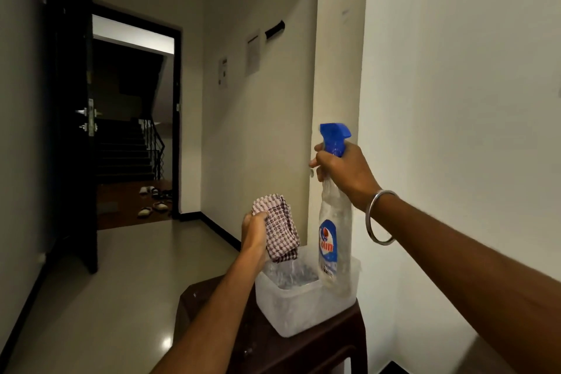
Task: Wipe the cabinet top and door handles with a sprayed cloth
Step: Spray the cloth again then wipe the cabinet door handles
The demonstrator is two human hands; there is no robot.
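My left hand [254,229] grips a folded checked cloth [278,226], red-brown and white, and holds it up above a clear plastic tub [299,308]. My right hand [344,171] grips the neck of a clear spray bottle [332,240] with a blue trigger head; its nozzle points left, toward the cloth. The bottle's base hangs just inside the tub's right side. The tub stands on a dark wooden cabinet [267,343] against the white wall. The cabinet's doors and handles are mostly out of view below.
A white wall [455,130] runs close along the right. To the left lies a glossy tiled hallway floor [121,297]. An open dark door [76,130] leads to a stairwell with several sandals [156,200] on the landing.
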